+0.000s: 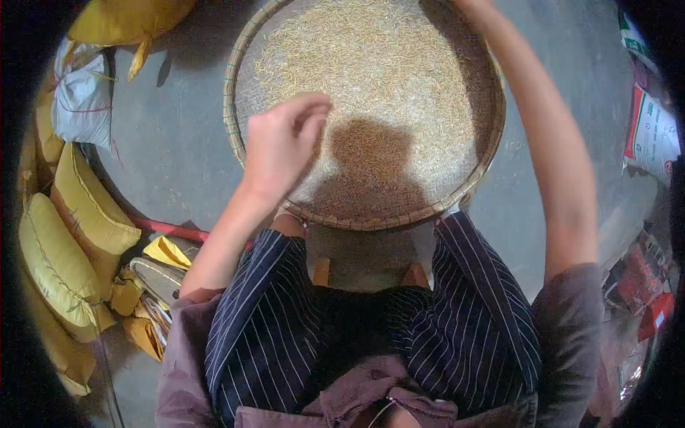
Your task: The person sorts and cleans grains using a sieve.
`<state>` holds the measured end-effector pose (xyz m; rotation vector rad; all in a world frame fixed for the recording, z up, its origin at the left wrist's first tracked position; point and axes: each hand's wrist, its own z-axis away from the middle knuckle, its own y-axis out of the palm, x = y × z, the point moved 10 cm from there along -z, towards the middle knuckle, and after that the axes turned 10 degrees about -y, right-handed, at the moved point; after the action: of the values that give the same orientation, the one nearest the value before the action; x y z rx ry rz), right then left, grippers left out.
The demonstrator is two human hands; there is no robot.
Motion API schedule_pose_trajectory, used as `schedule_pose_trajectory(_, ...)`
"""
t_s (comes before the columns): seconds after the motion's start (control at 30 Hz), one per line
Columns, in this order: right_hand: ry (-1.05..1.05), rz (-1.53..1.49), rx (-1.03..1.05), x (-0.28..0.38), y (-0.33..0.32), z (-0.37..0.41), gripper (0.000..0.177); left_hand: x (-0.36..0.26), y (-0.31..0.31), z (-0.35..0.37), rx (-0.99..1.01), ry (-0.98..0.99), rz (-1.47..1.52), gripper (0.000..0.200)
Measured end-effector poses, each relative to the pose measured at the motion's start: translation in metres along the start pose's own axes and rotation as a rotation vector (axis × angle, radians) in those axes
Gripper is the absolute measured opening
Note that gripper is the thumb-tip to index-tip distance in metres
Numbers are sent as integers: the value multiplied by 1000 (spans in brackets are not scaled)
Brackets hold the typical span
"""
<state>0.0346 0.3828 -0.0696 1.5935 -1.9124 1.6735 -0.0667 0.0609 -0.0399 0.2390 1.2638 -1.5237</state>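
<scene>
A round woven bamboo winnowing tray (230, 107) lies in front of my knees, with straw-coloured grains (371, 50) like unhusked rice spread thinly over it. My left hand (282, 143) hovers over the tray's near left part. Its fingers are curled together towards the thumb, and whatever they may hold is too small or hidden to tell. At the top edge of the view my right hand (472, 4) is by the tray's far right rim, mostly cut off, so its fingers do not show. A dark shadow falls across the grains nearest me.
Stuffed yellow sacks (61, 253) and a tied white sack (84, 100) stand on the left. A yellow bag (128, 20) is at the upper left. A red bar (171, 230) lies on the grey floor (168, 143). Printed bags (653, 135) lie at the right.
</scene>
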Motion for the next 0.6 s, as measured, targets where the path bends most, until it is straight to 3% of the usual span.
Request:
schedule_pose_trajectory(0.07, -13, -203, -11, 35, -24, 41, 54, -10, -12, 1, -74, 183, -199, 27)
schedule_pose_trajectory(0.1, -125, -11, -65, 41, -36, 63, 51, -15, -14, 3, -89, 288, -253, 29)
schedule_pose_trajectory(0.13, -126, 29, -40, 52, -44, 82, 52, -13, -16, 4, -92, 287, -252, 29)
schedule_pose_trajectory(0.17, 22, -181, 60, 66, -47, 99, 55, -10, -18, 5, -112, 277, -287, 30)
schedule_pose_trajectory(0.2, 20, -182, 58, 70, -53, 109, 55, -7, -21, 6, -134, 270, -324, 31)
schedule_pose_trajectory(0.23, -230, 159, 19, 89, -66, 120, 47, -3, -23, 7, -134, 273, -326, 31)
schedule_pose_trajectory(0.27, -476, 504, -19, 108, -71, 138, 40, -1, -34, 11, -273, 292, -374, 33)
schedule_pose_trajectory(0.3, -474, 506, -22, 102, -78, 149, 40, 2, -46, 16, -414, 310, -420, 35)
schedule_pose_trajectory(0.37, -168, 350, -42, 58, -101, 159, 46, 19, -66, 17, -512, 208, -422, 35)
schedule_pose_trajectory(0.4, -81, 471, -49, 45, -114, 165, 43, 34, -82, 19, -606, 100, -423, 35)
schedule_pose_trajectory(0.47, -2, 590, -62, 36, -139, 168, 40, 51, -95, 22, -665, 129, -422, 35)
schedule_pose_trajectory(0.53, 498, 411, 249, -15, -137, 184, 39, 110, -88, 11, -382, -269, -330, 31)
schedule_pose_trajectory(0.6, 442, 356, 261, -27, -127, 190, 39, 122, -79, 8, -309, -198, -288, 30)
